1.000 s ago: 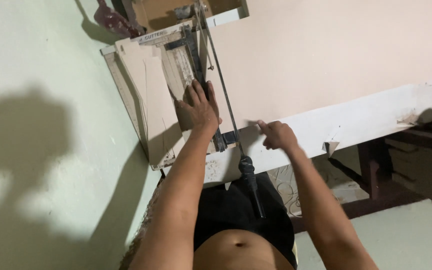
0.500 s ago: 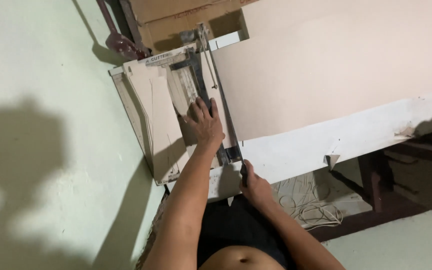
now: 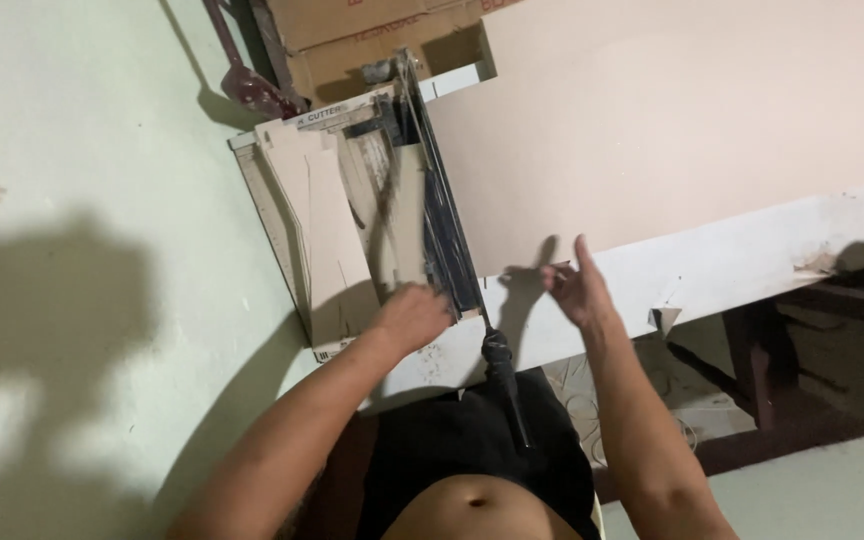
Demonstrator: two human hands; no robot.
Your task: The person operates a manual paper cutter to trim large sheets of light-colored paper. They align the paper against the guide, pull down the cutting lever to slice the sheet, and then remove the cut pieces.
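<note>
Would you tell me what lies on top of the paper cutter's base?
Tan card sheets lie on the paper cutter, the left hand at their near edge. The base beneath them is hidden.

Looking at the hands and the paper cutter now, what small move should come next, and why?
Probably the right hand should go down to the black handle of the paper cutter. That hand hovers open beside the blade arm, holding nothing, while the left hand rests on the near edge of the card sheet on the bed.
</note>
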